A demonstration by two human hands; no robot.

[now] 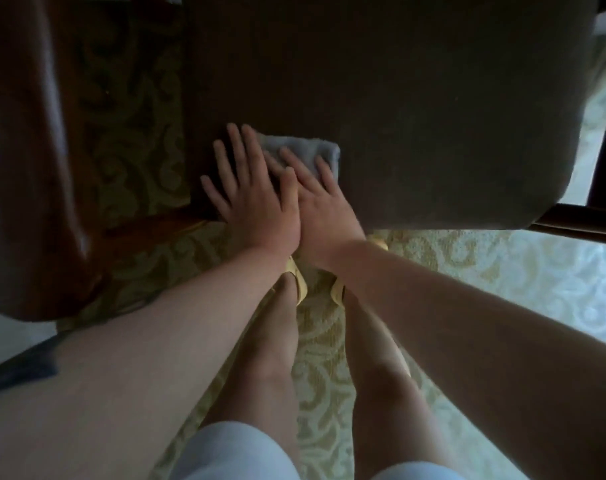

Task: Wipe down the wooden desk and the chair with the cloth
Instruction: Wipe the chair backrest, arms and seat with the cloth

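Both our hands press a folded grey cloth (pixel 312 150) flat onto the near left part of the chair (pixel 416 116) seat.

We look straight down: our left hand (pixel 249 199) lies with its fingers (pixel 237 143) straight and spread, released rather than clenched, its fingertips on the cloth's left edge and the dark seat beside it. Our right hand (pixel 324 206) lies just beside it, touching it along the thumb side, fingers likewise straight and flat on top of the cloth (nothing is pinched or grasped). The cloth sits near the seat's front edge, half hidden under both hands. To the left stands a glossy dark-brown wooden piece (pixel 28 150), most likely the counter's edge, though we cannot tell. Below, our bare legs and yellow slippers (pixel 300 285) stand on a patterned green-and-cream carpet (pixel 485 271).
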